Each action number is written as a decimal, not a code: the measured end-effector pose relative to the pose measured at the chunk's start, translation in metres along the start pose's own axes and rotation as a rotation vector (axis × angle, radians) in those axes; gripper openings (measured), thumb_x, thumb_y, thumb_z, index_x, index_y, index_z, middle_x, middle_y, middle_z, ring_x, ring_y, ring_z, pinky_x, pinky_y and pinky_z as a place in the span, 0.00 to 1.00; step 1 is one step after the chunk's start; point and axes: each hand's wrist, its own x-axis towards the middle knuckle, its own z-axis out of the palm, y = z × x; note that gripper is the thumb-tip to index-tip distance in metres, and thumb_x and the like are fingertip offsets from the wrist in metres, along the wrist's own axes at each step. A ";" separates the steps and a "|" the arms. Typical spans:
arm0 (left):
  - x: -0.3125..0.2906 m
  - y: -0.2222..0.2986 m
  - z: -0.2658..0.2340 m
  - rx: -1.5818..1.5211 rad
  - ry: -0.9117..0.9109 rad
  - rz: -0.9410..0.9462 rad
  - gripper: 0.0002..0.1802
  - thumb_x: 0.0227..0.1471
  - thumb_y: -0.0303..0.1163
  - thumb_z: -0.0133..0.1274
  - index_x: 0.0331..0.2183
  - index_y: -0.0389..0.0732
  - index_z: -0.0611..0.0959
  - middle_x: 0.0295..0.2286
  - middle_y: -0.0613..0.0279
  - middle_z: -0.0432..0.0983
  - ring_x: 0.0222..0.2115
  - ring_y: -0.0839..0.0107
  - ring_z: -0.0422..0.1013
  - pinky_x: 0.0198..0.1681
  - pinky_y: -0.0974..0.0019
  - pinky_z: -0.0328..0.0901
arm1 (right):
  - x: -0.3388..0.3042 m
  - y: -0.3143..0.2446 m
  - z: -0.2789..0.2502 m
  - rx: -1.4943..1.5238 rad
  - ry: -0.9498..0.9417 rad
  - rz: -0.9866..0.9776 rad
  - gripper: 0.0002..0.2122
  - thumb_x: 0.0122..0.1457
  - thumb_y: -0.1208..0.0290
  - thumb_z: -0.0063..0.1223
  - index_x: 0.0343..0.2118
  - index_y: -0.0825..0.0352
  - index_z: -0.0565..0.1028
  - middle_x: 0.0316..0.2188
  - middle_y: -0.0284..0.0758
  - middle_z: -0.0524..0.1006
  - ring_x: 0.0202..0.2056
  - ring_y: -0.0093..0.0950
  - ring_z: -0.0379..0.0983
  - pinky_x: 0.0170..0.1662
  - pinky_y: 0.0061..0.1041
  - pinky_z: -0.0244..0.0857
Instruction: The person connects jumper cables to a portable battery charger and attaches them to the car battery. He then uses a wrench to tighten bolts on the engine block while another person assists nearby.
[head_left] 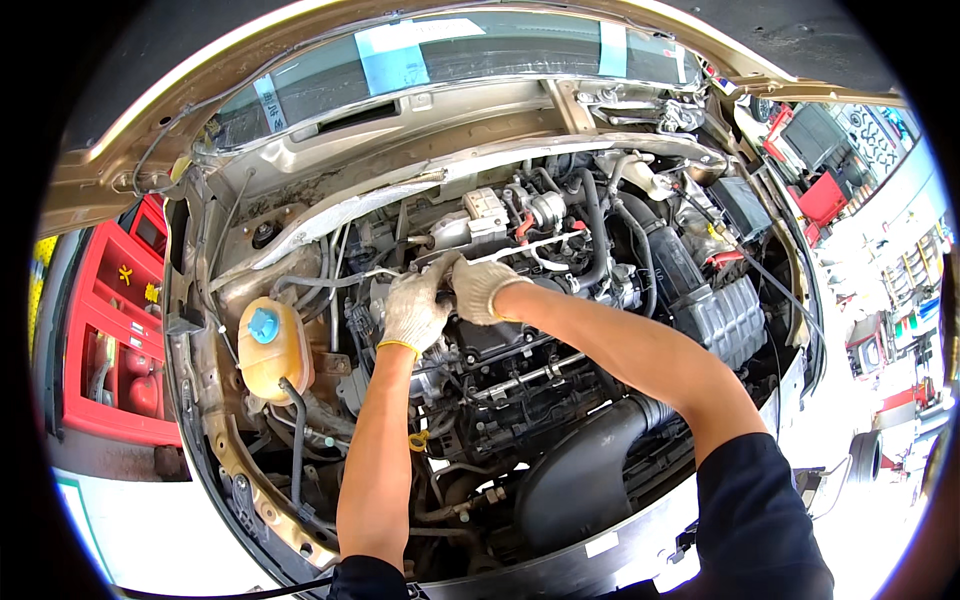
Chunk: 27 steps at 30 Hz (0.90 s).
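Note:
Both of my hands wear off-white knit gloves and meet over the left rear part of the car engine point(500, 340). My left hand point(415, 308) is closed, its fingertips bent in toward dark parts at the back of the engine. Right beside it, my right hand point(482, 288) is curled in, knuckles up, with its fingers turned toward the left hand. What the fingers grip is hidden beneath the gloves. Close to the left hand runs a thin grey hose point(335, 280). Behind the hands sits a light metal block point(485, 212).
A yellowed coolant tank with a blue cap point(264, 325) stands at the left. A wide black air duct point(580, 470) curves along the front. A hood prop rod point(770, 270) slants at the right. Red cabinets point(120, 330) stand beyond the left fender, and the raised hood hangs above.

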 end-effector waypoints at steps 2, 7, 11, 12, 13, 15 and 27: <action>0.002 -0.002 0.007 0.190 -0.006 -0.005 0.36 0.48 0.35 0.66 0.60 0.60 0.76 0.44 0.56 0.84 0.47 0.52 0.77 0.57 0.52 0.65 | -0.025 -0.005 -0.002 0.312 -0.092 0.103 0.32 0.63 0.68 0.53 0.61 0.89 0.57 0.34 0.59 0.82 0.39 0.46 0.84 0.41 0.42 0.78; 0.006 0.000 0.007 0.175 -0.003 -0.006 0.23 0.52 0.43 0.64 0.51 0.56 0.84 0.34 0.56 0.85 0.39 0.55 0.80 0.53 0.53 0.68 | -0.057 -0.013 -0.004 0.093 -0.017 0.161 0.31 0.61 0.74 0.51 0.65 0.78 0.57 0.32 0.51 0.83 0.38 0.45 0.83 0.46 0.44 0.76; 0.009 0.005 0.022 0.188 0.082 0.036 0.16 0.56 0.45 0.61 0.45 0.52 0.85 0.26 0.56 0.84 0.31 0.55 0.81 0.46 0.52 0.69 | -0.042 0.054 0.024 -0.113 0.344 0.182 0.11 0.59 0.78 0.52 0.45 0.70 0.76 0.29 0.45 0.82 0.36 0.40 0.82 0.45 0.43 0.76; 0.008 0.001 0.022 0.211 0.099 0.041 0.14 0.57 0.44 0.60 0.44 0.52 0.84 0.25 0.56 0.83 0.30 0.55 0.81 0.44 0.52 0.69 | -0.045 0.053 0.025 -0.079 0.453 0.125 0.09 0.59 0.78 0.52 0.43 0.70 0.78 0.30 0.46 0.82 0.37 0.40 0.82 0.46 0.43 0.76; 0.007 -0.002 0.022 0.265 0.094 0.062 0.16 0.58 0.44 0.59 0.46 0.52 0.83 0.25 0.57 0.84 0.30 0.56 0.81 0.46 0.53 0.69 | -0.045 0.046 0.028 0.014 0.232 0.184 0.09 0.59 0.76 0.52 0.40 0.69 0.79 0.31 0.47 0.82 0.40 0.42 0.81 0.47 0.45 0.75; 0.001 0.001 0.010 0.281 0.020 0.027 0.23 0.59 0.40 0.58 0.56 0.56 0.78 0.33 0.58 0.85 0.36 0.58 0.81 0.47 0.53 0.68 | -0.060 0.002 0.012 0.143 0.098 0.213 0.13 0.58 0.67 0.57 0.41 0.72 0.79 0.33 0.49 0.83 0.40 0.44 0.82 0.49 0.44 0.75; 0.007 -0.002 0.019 0.247 0.072 0.091 0.20 0.60 0.41 0.56 0.54 0.61 0.82 0.35 0.55 0.85 0.37 0.56 0.80 0.50 0.50 0.66 | -0.049 -0.001 0.033 0.049 0.400 0.273 0.16 0.54 0.64 0.57 0.42 0.67 0.82 0.43 0.48 0.81 0.43 0.41 0.81 0.48 0.40 0.74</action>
